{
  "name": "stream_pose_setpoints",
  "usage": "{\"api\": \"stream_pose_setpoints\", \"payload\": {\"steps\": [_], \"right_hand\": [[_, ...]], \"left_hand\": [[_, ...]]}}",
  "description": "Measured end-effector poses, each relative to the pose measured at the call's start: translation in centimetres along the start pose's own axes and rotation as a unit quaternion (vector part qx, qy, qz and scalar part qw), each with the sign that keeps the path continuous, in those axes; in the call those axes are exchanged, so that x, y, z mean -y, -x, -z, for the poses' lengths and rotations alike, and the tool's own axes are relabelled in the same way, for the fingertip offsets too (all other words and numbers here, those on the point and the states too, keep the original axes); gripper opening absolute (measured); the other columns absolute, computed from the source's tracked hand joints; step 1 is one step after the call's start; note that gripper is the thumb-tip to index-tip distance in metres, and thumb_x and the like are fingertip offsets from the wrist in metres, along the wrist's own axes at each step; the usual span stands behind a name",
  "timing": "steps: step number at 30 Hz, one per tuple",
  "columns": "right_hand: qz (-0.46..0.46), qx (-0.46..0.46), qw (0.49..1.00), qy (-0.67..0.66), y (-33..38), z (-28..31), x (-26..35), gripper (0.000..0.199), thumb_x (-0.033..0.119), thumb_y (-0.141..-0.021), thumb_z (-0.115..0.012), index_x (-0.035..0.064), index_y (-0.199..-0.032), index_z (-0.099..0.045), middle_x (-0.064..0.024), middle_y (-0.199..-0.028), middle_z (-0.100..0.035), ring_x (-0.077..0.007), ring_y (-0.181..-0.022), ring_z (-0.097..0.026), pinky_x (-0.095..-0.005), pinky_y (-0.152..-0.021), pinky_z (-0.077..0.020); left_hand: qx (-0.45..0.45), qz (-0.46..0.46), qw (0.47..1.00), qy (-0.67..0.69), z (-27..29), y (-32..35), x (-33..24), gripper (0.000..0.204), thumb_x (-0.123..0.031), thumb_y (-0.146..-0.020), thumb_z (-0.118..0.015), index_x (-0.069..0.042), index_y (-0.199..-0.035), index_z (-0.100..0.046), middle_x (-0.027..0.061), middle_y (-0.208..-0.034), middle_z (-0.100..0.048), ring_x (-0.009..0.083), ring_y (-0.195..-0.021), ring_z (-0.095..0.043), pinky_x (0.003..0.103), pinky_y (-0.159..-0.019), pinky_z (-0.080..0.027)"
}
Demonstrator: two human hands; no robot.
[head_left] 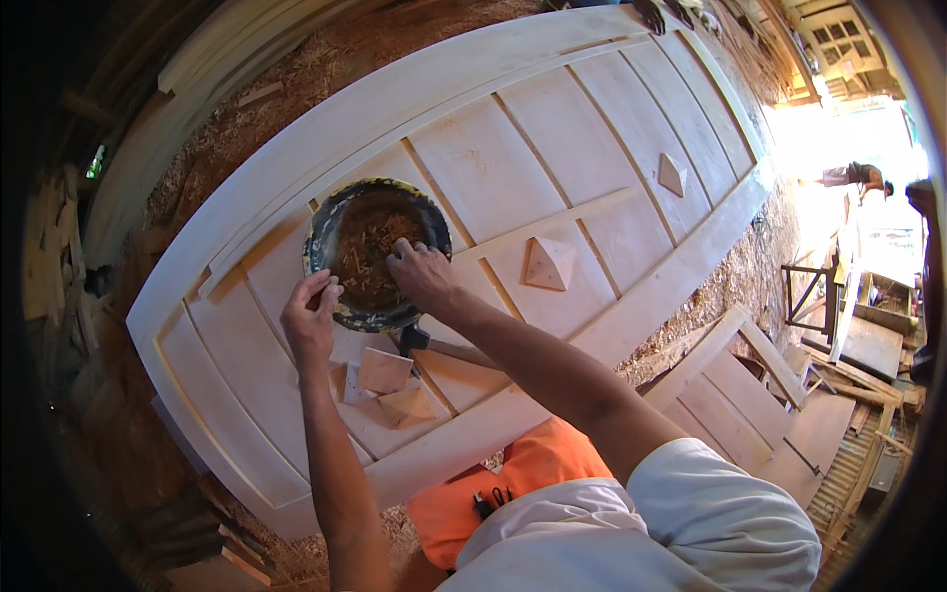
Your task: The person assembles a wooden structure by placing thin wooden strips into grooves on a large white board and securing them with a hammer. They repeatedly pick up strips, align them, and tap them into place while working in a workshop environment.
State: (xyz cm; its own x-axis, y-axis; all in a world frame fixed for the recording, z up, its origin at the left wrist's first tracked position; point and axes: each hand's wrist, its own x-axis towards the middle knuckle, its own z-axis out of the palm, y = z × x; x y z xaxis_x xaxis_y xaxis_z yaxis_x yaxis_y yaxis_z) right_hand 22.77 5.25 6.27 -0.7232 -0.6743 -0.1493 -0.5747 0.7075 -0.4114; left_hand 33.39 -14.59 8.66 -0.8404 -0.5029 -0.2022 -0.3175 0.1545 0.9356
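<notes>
A round black basin (313,240) with a yellow-spattered rim rests on a large pale wooden door (473,178). Small brownish pieces (367,255), thin and loose, cover its bottom; whether they are nails or shavings I cannot tell. My right hand (422,276) reaches over the rim into them, its fingers curled downward and their tips partly hidden. At the basin's left edge, my left hand (311,314) is raised with thumb and fingertips pinched together; what lies between them is too small to name. Below the basin are several small wooden blocks (385,371), some pyramid-shaped.
Two wooden pyramids, a larger one (548,264) and a smaller one (673,175), sit on the door's panels. A loose strip (552,222) crosses them. Another person's hand (651,14) touches the far end. A smaller panelled frame (725,395) lies at right; shavings cover the ground.
</notes>
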Motion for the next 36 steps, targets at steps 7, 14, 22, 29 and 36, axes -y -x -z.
{"api": "stream_pose_setpoints", "payload": {"steps": [7, 14, 22, 29, 36], "right_hand": [[0.040, 0.101, 0.994, 0.014, -1.1, -2.0, -1.2, 0.017, 0.018, -0.092, -0.064, 0.0082, -0.100, -0.074, -0.0172, -0.108, -0.070, -0.0357, -0.097, -0.072, -0.0493, -0.081, -0.0585], [0.190, -0.066, 0.976, -0.086, 4.7, 3.4, 0.3, 0.014, 0.013, -0.091, -0.070, 0.0098, -0.105, -0.072, -0.0118, -0.094, -0.068, -0.0357, -0.090, -0.067, -0.0497, -0.079, -0.0531], [0.025, 0.096, 0.995, -0.018, 15.6, 1.7, 1.7, 0.041, 0.012, -0.081, -0.082, 0.0095, -0.118, -0.064, -0.0160, -0.108, -0.064, -0.0393, -0.104, -0.063, -0.0503, -0.090, -0.0514], [-0.123, 0.092, 0.988, -0.030, 15.6, -0.7, 0.2, 0.044, 0.011, -0.077, -0.081, 0.0057, -0.116, -0.062, -0.0173, -0.105, -0.066, -0.0399, -0.099, -0.065, -0.0525, -0.085, -0.0522], [-0.212, 0.147, 0.961, -0.102, 16.7, 4.3, -0.2, 0.032, 0.011, -0.077, -0.074, 0.0027, -0.106, -0.061, -0.0182, -0.092, -0.071, -0.0379, -0.084, -0.072, -0.0478, -0.075, -0.0560]], "left_hand": [[-0.107, 0.022, 0.985, 0.131, 2.4, 1.6, 3.5, 0.022, -0.017, -0.104, -0.067, -0.002, -0.119, -0.064, 0.0121, -0.103, -0.073, 0.0187, -0.087, -0.074, 0.029, -0.074, -0.060], [-0.231, 0.081, 0.969, 0.018, 8.8, 4.5, 10.1, 0.022, -0.020, -0.101, -0.069, -0.006, -0.116, -0.062, 0.0088, -0.092, -0.072, 0.0164, -0.067, -0.072, 0.030, -0.061, -0.056], [-0.213, -0.059, 0.971, -0.087, 12.1, 1.8, 10.3, 0.017, -0.017, -0.097, -0.071, -0.006, -0.109, -0.074, 0.0129, -0.104, -0.078, 0.0287, -0.090, -0.077, 0.040, -0.080, -0.060], [-0.278, -0.101, 0.938, -0.183, 12.8, -4.8, 9.9, 0.014, -0.014, -0.094, -0.074, -0.009, -0.107, -0.076, 0.0112, -0.102, -0.076, 0.0295, -0.095, -0.072, 0.041, -0.083, -0.058], [-0.253, -0.183, 0.917, -0.248, 10.7, -8.6, 10.2, 0.012, -0.015, -0.094, -0.072, -0.014, -0.106, -0.074, 0.0082, -0.112, -0.076, 0.0311, -0.116, -0.067, 0.049, -0.103, -0.049]]}}
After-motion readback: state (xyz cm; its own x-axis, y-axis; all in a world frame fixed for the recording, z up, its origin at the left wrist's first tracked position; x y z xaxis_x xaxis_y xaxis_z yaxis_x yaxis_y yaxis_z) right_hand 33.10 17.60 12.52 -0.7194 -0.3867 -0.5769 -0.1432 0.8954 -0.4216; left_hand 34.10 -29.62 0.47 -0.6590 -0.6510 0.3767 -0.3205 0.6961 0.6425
